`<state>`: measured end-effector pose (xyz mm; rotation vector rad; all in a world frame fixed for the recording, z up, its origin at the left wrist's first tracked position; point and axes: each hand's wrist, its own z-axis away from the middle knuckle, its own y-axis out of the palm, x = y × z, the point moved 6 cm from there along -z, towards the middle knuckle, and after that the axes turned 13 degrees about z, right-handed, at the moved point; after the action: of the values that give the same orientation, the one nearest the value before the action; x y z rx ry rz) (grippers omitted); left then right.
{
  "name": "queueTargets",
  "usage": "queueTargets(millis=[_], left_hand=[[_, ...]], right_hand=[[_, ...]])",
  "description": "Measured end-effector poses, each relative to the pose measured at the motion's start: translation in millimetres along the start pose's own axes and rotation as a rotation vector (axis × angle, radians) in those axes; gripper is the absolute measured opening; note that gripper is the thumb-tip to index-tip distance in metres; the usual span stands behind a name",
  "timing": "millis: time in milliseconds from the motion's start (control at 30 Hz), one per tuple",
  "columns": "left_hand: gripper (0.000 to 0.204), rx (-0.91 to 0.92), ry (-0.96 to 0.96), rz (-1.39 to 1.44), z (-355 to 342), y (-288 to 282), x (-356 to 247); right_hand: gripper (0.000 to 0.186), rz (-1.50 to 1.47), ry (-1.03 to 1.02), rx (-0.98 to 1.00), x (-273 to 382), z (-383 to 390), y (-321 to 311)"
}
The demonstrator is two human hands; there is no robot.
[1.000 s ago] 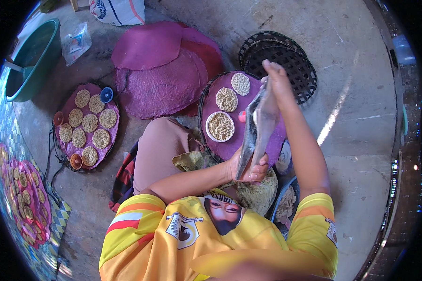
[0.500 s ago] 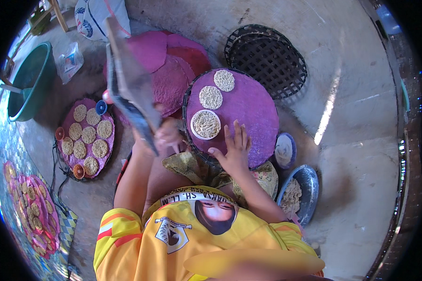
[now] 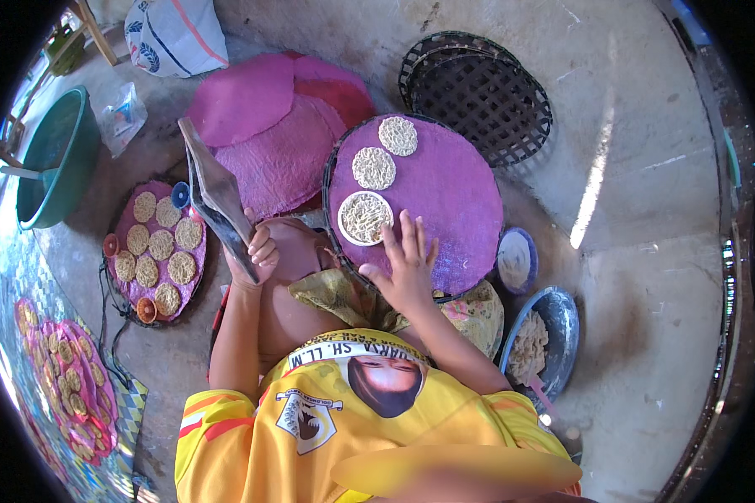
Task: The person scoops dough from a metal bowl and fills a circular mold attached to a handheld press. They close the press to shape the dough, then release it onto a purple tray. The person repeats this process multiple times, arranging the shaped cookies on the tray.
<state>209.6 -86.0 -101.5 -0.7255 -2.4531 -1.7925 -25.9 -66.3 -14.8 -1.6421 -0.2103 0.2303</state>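
My left hand [image 3: 262, 254] is closed round the lower end of a press-like tool [image 3: 212, 189], two long flat boards joined together, raised upright left of the tray. My right hand [image 3: 408, 264] is spread with palm down over the near part of a round purple-covered tray [image 3: 457, 197], and its fingertips reach beside a white ring [image 3: 341, 221] filled with pale, stringy dough [image 3: 366, 216]. Beyond the ring, two lacy round dough cakes [image 3: 373, 168] lie in a row on the tray. The tray rests near my knees.
At left, a smaller tray [image 3: 195, 281] carries several dough cakes and coloured rings. Purple round mats [image 3: 268, 159] are stacked behind. Black woven trays [image 3: 486, 109] lie far right. A blue basin [image 3: 566, 335] of dough and a small bowl [image 3: 516, 260] sit at right; a green tub [image 3: 84, 138] at far left.
The two-board tool, blurred by motion before, has moved down and left with my left hand and is now steadier. My right hand has shifted slightly left, closer to the white ring.
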Motion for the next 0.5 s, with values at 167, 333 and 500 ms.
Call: queueTargets(millis=[167,333,500], left_hand=[[0.051,-0.02,-0.054,-0.05,-1.9,-1.5,1.6],[0.051,-0.016,-0.058,-0.013,0.2,-3.0,2.6],[0.051,-0.022,-0.081,-0.009,-1.2,-3.9,1.1]], right_hand=[[0.07,0.012,0.048,-0.107,-7.0,-13.8,-7.8],[0.066,-0.105,0.03,-0.16,-6.4,-19.4,-17.8],[0.059,-0.062,-0.134,-0.14,11.6,-22.1,-19.9]])
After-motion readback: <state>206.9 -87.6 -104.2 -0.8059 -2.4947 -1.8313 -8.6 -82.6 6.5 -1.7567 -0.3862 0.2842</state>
